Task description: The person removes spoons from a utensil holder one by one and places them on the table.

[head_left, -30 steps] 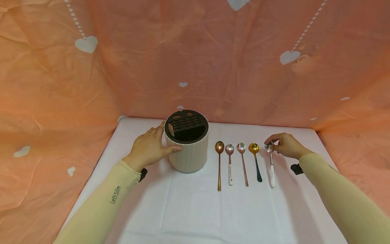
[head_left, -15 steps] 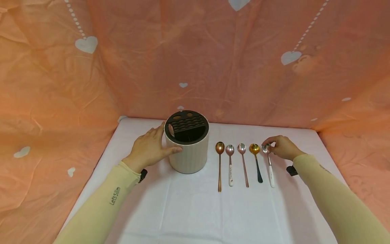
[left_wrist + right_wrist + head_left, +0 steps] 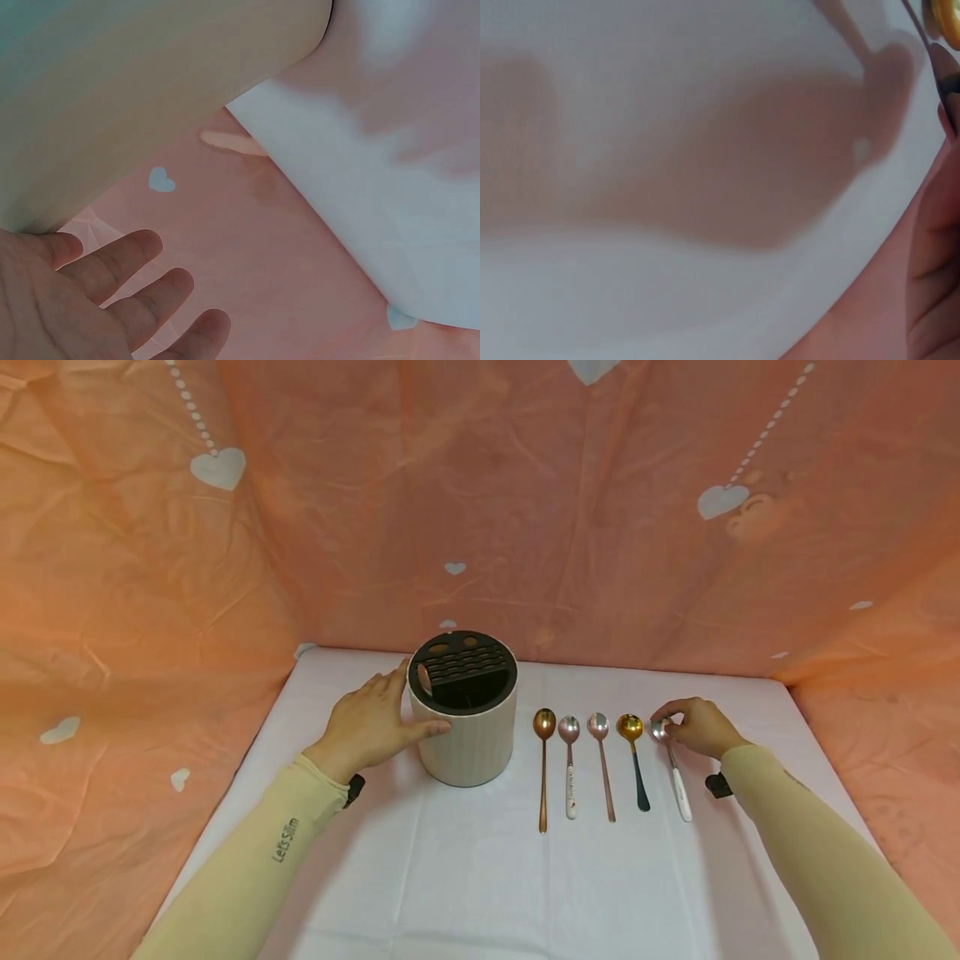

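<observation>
My left hand (image 3: 367, 722) rests against the side of a ribbed, off-white round utensil holder (image 3: 468, 752) with a black slotted top. Its fingers are straight and its thumb lies across the front; straight fingers also show in the left wrist view. At the far right of a spoon row, my right hand (image 3: 701, 727) pinches the silver bowl of a white-handled spoon (image 3: 681, 793), whose handle slants toward me and to the right. Only a sliver of the right hand (image 3: 936, 262) shows at the edge of the right wrist view.
Left of the held spoon lie a gold spoon with a dark handle (image 3: 638, 777), a rose-gold spoon (image 3: 605, 777), a spoon with a patterned white handle (image 3: 571, 789) and a long copper spoon (image 3: 543, 777). A pink spoon bowl (image 3: 424, 678) pokes from the holder. Orange cloth (image 3: 510, 527) backs the white table (image 3: 465, 877).
The white-handled spoon's bowl has shifted left with my right hand, then slightly back right, while its handle end has swung right. My left hand has stayed on the holder.
</observation>
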The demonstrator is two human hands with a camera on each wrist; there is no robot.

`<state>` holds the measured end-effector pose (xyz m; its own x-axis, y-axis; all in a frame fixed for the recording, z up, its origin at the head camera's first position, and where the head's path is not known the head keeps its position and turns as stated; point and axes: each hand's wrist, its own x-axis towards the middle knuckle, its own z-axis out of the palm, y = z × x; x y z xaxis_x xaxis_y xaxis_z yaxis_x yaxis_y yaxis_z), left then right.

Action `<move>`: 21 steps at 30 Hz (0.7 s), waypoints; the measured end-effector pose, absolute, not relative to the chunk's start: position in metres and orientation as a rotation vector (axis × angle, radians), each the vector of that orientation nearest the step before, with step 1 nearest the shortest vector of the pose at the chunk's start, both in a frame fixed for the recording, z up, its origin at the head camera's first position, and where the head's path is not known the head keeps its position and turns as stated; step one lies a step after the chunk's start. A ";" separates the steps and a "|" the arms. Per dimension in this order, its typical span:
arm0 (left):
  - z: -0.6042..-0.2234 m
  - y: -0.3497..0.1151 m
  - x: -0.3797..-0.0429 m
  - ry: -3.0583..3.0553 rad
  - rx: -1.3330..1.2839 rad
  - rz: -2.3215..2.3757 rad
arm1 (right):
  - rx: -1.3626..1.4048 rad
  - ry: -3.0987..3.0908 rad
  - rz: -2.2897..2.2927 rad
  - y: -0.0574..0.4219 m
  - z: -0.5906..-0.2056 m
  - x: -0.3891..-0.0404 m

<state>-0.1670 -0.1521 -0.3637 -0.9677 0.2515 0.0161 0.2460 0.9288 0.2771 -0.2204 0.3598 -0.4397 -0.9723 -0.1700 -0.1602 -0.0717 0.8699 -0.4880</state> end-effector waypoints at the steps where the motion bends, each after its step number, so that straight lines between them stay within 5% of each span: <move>1: -0.364 -0.152 -0.167 3.066 0.395 0.439 | -0.185 2.846 -0.736 0.361 -0.441 -0.220; 21: -0.366 -0.152 -0.168 3.069 0.392 0.424 | -0.131 2.860 -0.778 0.366 -0.457 -0.222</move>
